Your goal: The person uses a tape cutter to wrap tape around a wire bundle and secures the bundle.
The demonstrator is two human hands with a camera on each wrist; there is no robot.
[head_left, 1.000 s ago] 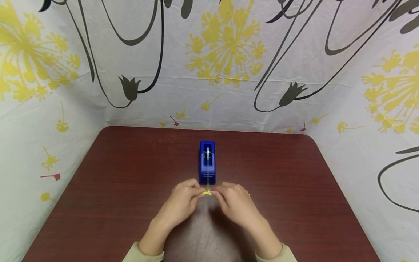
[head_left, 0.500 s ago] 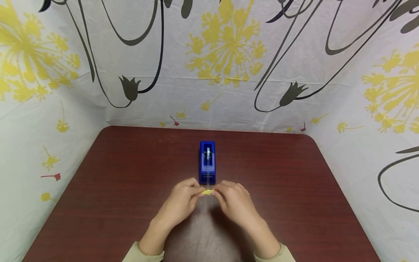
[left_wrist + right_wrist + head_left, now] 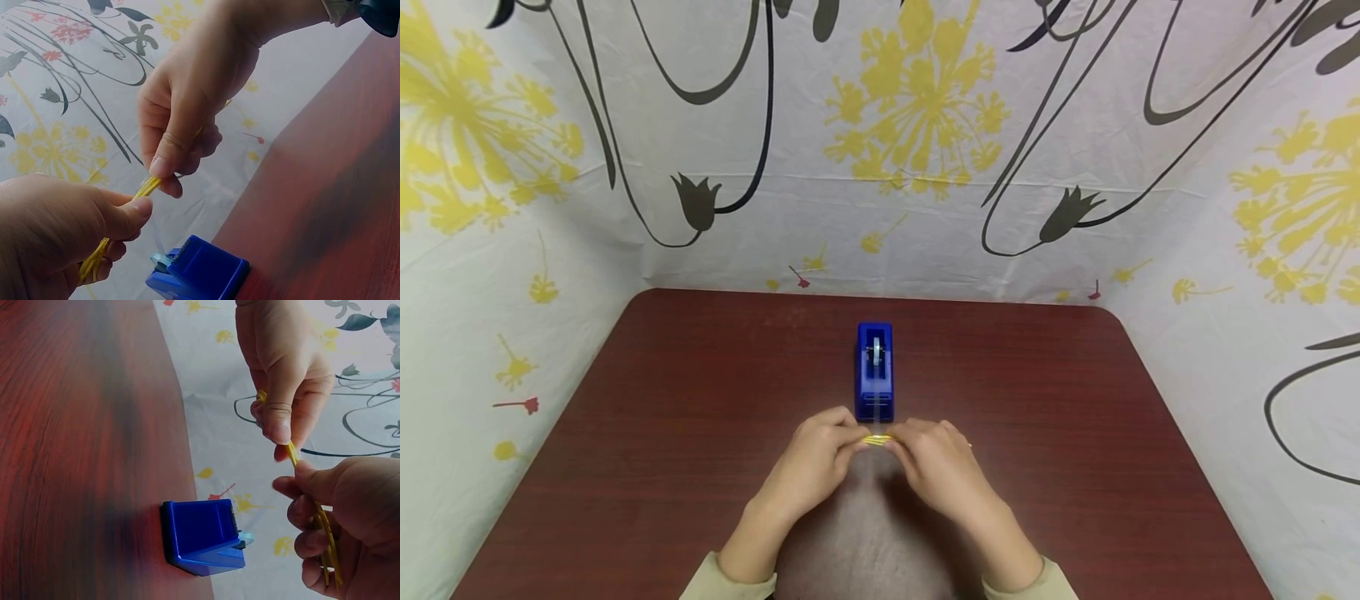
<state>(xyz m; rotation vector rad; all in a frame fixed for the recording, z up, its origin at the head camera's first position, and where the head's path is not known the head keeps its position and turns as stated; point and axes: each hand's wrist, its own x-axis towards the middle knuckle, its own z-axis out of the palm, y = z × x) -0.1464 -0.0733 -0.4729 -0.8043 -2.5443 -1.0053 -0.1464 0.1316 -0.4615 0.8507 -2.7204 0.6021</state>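
A bundle of thin yellow strands (image 3: 876,440) stretches sideways between both hands, just in front of the blue tape dispenser (image 3: 875,372). My left hand (image 3: 817,460) pinches the bundle's left part between thumb and fingers; folded strands come out below that hand in the left wrist view. On the other side, my right hand (image 3: 946,467) pinches it close by, and strand ends (image 3: 330,553) lie along its curled fingers. A clear strip of tape (image 3: 877,427) runs from the dispenser toward the short yellow stretch between the fingertips. Much of the bundle is hidden in the hands.
The dispenser stands on the dark red wooden table (image 3: 737,367), its cutting end toward the hands. A white cloth with yellow and grey flower prints (image 3: 925,250) hangs behind the table and along both sides.
Both hands keep their pinch and have hardly moved. The yellow bundle has risen and turned very slightly between the fingertips. The dispenser stays where it was.
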